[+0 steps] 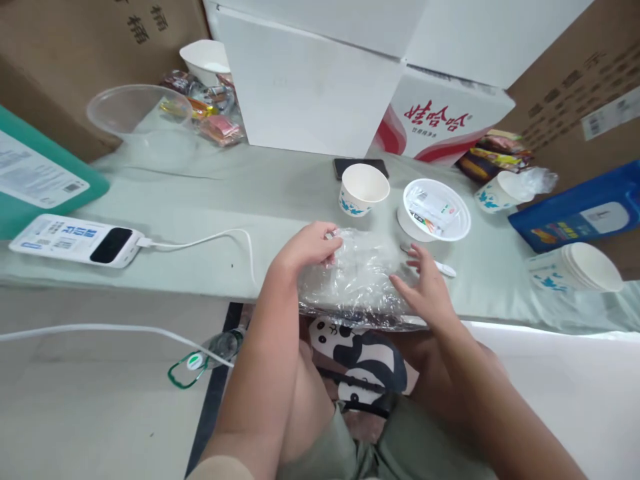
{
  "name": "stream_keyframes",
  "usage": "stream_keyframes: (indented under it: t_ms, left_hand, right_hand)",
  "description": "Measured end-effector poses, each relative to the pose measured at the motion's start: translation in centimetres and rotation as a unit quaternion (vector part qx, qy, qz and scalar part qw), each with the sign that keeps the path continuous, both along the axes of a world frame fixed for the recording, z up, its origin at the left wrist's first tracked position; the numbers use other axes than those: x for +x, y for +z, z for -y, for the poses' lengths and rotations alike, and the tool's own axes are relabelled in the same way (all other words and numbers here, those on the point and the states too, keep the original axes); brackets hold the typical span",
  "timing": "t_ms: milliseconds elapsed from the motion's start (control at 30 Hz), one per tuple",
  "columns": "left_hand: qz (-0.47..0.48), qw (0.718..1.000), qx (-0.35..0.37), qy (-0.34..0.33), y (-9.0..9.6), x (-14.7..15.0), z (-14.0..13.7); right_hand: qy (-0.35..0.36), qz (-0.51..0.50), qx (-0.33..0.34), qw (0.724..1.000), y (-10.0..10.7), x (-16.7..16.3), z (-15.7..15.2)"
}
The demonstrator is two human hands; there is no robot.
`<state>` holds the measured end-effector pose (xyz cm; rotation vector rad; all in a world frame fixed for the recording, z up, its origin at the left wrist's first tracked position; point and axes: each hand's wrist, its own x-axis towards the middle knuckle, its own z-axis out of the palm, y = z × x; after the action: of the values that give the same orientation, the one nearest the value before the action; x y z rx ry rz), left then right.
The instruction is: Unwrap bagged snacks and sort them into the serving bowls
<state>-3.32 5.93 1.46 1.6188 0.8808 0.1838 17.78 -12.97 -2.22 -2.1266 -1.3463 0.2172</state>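
Note:
A crumpled clear plastic bag (pixel 357 270) lies at the front edge of the table, partly hanging over it. My left hand (pixel 314 245) pinches its upper left corner between thumb and fingers. On the other side, my right hand (pixel 425 283) has its fingers spread at the bag's right edge; whether they touch the plastic I cannot tell. Under and beside that hand lies a white plastic spoon-like utensil (pixel 445 269), partly hidden. Just behind the bag stand a white paper cup with blue leaves (pixel 364 190) and a round white bowl (pixel 434 210) with packets inside.
A black phone (pixel 345 165) lies behind the cup. Stacked paper cups (pixel 575 267) and a blue package (pixel 580 207) are at right. A white power bank (pixel 75 240) with a cable sits left, near a clear plastic tub (pixel 143 127). White boxes (pixel 310 80) line the back.

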Motion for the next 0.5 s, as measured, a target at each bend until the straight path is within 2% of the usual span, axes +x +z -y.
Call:
stream_keyframes:
  t_ms: [100, 200, 333, 500]
  left_hand:
    - [-0.007, 0.996, 0.041, 0.073, -0.5, 0.4, 0.4]
    - [-0.013, 0.990, 0.073, 0.121, -1.1, 0.9, 0.7]
    - [0.025, 0.992, 0.029, 0.121, -1.8, 1.5, 1.1]
    - [0.049, 0.985, -0.002, 0.165, -2.2, 2.5, 1.0]
  right_hand:
    - [-0.037, -0.062, -0.032, 0.997, -1.3, 0.6, 1.2]
    - [-0.086, -0.136, 0.001, 0.987, -1.1, 1.6, 1.6]
    - [-0.126, -0.242, 0.030, 0.962, -0.3, 3.1, 2.6]
    - [-0.156, -0.257, 0.058, 0.952, -0.1, 5.6, 5.6]
